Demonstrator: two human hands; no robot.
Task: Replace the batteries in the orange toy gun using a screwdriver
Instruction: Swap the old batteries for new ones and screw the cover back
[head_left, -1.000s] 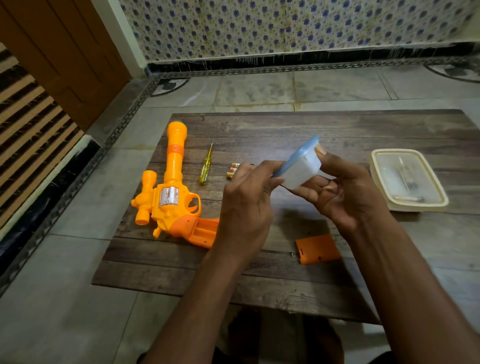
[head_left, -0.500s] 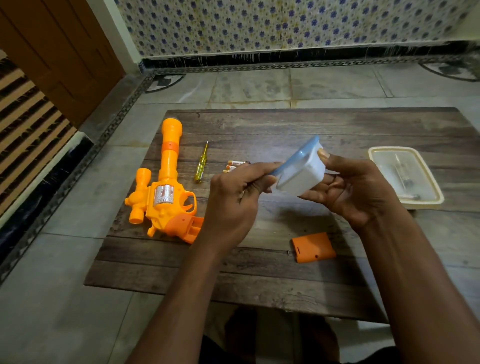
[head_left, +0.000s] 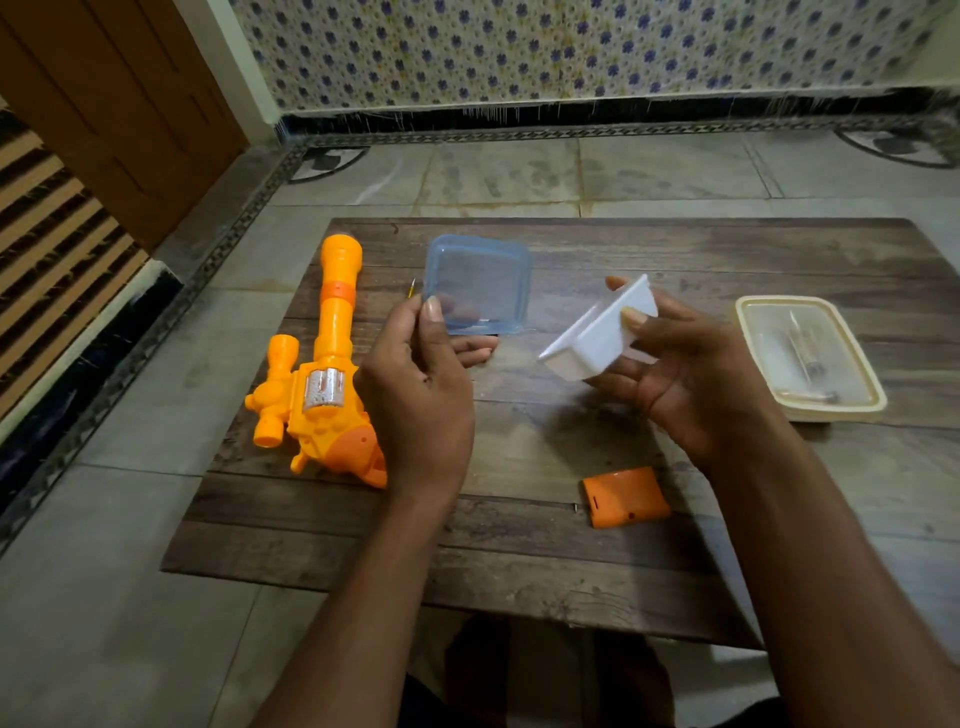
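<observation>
Head view, looking down over a low wooden table (head_left: 519, 571) on a tiled floor. At the left edge, lying flat: orange toy gun (head_left: 322, 364), barrel pointing far, scope on its left side, silver cylinder panel facing up, darker orange grip turned near and partly hidden behind the left wrist. Just right of the barrel, only the tip of a yellow screwdriver (head_left: 412, 287) peeking out beside a translucent blue lid (head_left: 478, 283). Left hand (head_left: 421, 395) raised over the table, back toward the camera, thumb and fingers (head_left: 432, 310) pinched on the lid's near-left corner, lid tilted up and facing the camera. Further right, well apart from the lid: small white container (head_left: 602, 332), tilted with its open side turned away, cradled in the right hand (head_left: 691, 379), palm up, thumb pressed on its upper wall and fingers curled beneath. Near of that hand, flat on the table: orange battery cover (head_left: 626, 497), a tiny screw (head_left: 575, 508) just beside its left edge. At the far right, cream-rimmed lidded box (head_left: 810, 358) with blurred contents, resting on the table.
</observation>
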